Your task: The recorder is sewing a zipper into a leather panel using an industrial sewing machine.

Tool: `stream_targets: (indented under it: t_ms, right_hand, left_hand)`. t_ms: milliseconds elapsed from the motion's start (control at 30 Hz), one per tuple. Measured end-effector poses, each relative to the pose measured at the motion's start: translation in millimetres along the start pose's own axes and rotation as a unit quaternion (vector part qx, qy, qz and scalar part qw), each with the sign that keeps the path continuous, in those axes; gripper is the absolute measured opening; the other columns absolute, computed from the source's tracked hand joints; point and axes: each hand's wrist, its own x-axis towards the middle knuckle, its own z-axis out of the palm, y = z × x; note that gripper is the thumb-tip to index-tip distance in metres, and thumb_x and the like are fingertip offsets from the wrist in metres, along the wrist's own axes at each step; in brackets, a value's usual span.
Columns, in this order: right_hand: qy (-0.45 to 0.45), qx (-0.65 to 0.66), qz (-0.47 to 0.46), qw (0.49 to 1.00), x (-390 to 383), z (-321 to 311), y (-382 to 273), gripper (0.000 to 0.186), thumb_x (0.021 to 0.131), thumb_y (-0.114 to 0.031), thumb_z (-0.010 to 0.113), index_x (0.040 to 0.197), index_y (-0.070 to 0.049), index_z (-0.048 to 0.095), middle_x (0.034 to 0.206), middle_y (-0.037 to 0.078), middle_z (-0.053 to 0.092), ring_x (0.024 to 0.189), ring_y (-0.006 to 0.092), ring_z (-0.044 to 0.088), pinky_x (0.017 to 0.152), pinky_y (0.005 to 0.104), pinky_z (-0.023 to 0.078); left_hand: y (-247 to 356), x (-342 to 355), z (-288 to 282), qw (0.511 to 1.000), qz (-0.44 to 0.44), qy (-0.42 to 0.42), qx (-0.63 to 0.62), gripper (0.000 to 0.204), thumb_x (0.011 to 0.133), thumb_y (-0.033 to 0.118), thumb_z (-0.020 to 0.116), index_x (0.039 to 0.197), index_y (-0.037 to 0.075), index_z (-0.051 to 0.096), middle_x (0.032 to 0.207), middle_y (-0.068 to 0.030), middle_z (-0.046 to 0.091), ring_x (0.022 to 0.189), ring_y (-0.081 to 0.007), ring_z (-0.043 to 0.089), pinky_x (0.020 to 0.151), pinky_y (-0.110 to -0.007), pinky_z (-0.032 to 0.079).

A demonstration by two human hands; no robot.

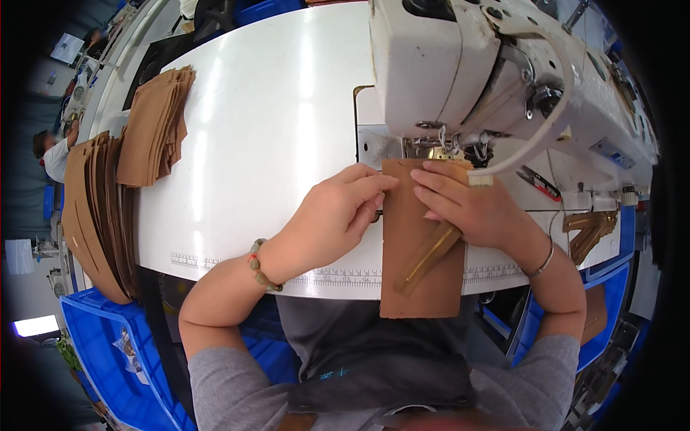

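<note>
A brown fabric panel [406, 244] lies lengthwise toward me, its far end by the presser foot [442, 147] of a white sewing machine [420, 72]. Its near end hangs past the table's front edge. My left hand [327, 219] is closed at the panel's left edge, index fingertip on top and thumb close by it. Flat across the panel's far right part rests my right hand [471, 205], fingers stretched out. From beneath that hand a brown zipper strip with gold teeth [433, 255] runs slantwise toward me. The needle's contact with the fabric cannot be made out.
Stacked brown panels [93, 208] and a second stack [154, 129] stand at left. Red-and-black thread snips [539, 184] lie right of the needle area, beyond gold-toothed zipper strips [593, 233]. Blue bins [118, 359] flank the table. A ruler strip [345, 275] follows its front edge.
</note>
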Motion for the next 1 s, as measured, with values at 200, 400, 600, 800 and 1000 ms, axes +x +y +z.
stream_targets:
  t_ms: [200, 400, 600, 800, 1000]
  right_hand:
    - [0.003, -0.005, 0.003, 1.0, 1.6, 1.4, -2.4, 0.038, 0.085, -0.026, 0.081, 0.114, -0.002, 0.075, 0.127, 0.008, 0.072, 0.116, 0.0289, 0.07, 0.089, 0.0399, 0.057]
    - [-0.011, -0.027, 0.014, 0.999, 2.3, 0.7, -6.3, 0.036, 0.086, -0.024, 0.08, 0.114, -0.002, 0.075, 0.129, 0.006, 0.072, 0.119, 0.0275, 0.069, 0.086, 0.0381, 0.059]
    - [-0.014, -0.049, 0.011, 0.999, 0.4, 2.5, -5.8, 0.03, 0.09, -0.024, 0.076, 0.113, -0.005, 0.076, 0.129, 0.006, 0.072, 0.121, 0.0269, 0.069, 0.082, 0.0356, 0.06]
    - [0.006, -0.112, -0.025, 0.993, 0.9, -0.4, -3.4, 0.033, 0.084, -0.019, 0.074, 0.115, -0.008, 0.075, 0.119, 0.004, 0.072, 0.104, 0.0196, 0.073, 0.073, 0.033, 0.06]
    - [0.055, -0.178, -0.026, 0.982, 10.7, 8.2, -9.5, 0.03, 0.08, -0.014, 0.07, 0.109, -0.007, 0.073, 0.108, 0.001, 0.069, 0.079, 0.0112, 0.069, 0.058, 0.0269, 0.052]
  left_hand:
    - [2.3, 2.9, 10.2, 0.985, 0.034, 0.125, 0.117, 0.028, 0.09, 0.004, 0.075, 0.117, 0.002, 0.07, 0.077, -0.0061, 0.067, 0.067, -0.022, 0.066, 0.065, -0.032, 0.053]
    - [-0.7, 10.1, -7.8, 0.974, -0.167, -0.129, -0.087, 0.021, 0.09, 0.005, 0.075, 0.11, 0.002, 0.071, 0.084, -0.0065, 0.07, 0.067, -0.0209, 0.065, 0.064, -0.029, 0.052]
    - [-5.4, -1.0, 14.7, 0.975, 0.127, 0.062, 0.171, 0.033, 0.089, 0.008, 0.075, 0.122, 0.006, 0.072, 0.129, -0.0093, 0.068, 0.095, -0.0221, 0.067, 0.076, -0.03, 0.053]
    - [-5.5, -3.9, 26.0, 0.932, 0.156, 0.072, 0.319, 0.051, 0.088, 0.023, 0.079, 0.135, 0.008, 0.068, 0.141, -0.0067, 0.065, 0.127, -0.0283, 0.059, 0.102, -0.04, 0.047]
    - [-6.6, -2.6, 24.4, 0.937, 0.142, 0.059, 0.314, 0.057, 0.088, 0.029, 0.079, 0.139, 0.009, 0.064, 0.145, -0.0065, 0.064, 0.133, -0.0306, 0.058, 0.109, -0.047, 0.045]
